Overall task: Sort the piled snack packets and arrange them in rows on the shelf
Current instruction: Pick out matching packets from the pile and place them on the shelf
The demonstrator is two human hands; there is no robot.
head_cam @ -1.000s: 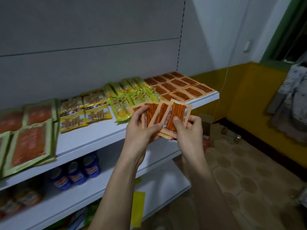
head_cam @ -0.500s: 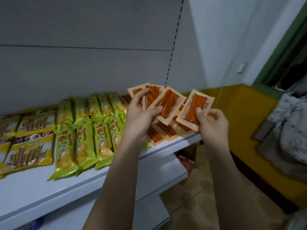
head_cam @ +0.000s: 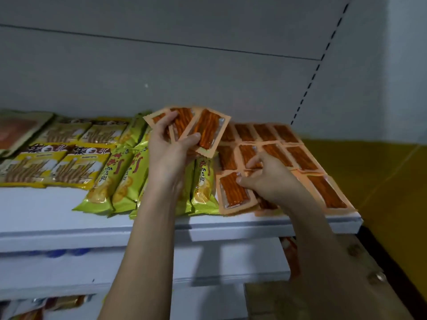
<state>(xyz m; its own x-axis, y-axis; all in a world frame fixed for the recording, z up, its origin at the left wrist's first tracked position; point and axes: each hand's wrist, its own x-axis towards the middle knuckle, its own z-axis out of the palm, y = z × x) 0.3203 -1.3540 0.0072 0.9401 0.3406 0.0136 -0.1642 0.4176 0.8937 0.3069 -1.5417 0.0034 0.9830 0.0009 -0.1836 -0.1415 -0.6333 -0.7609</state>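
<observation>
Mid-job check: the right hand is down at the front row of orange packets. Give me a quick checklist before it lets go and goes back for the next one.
1. Packet under right hand lies flat on shelf: ok; the front-left orange packet rests flat.
2. Packet lined up with its row: not ok; it sits tilted against the orange rows behind.
3. Packet fully on the shelf: ok, though near the front edge.
4. Right hand free of the packet: not ok; fingertips still touch it.
5. Left hand has stock left: ok; it holds a fan of orange packets.
6. Gap remaining in the front row: cannot tell; the right hand covers it.
</observation>
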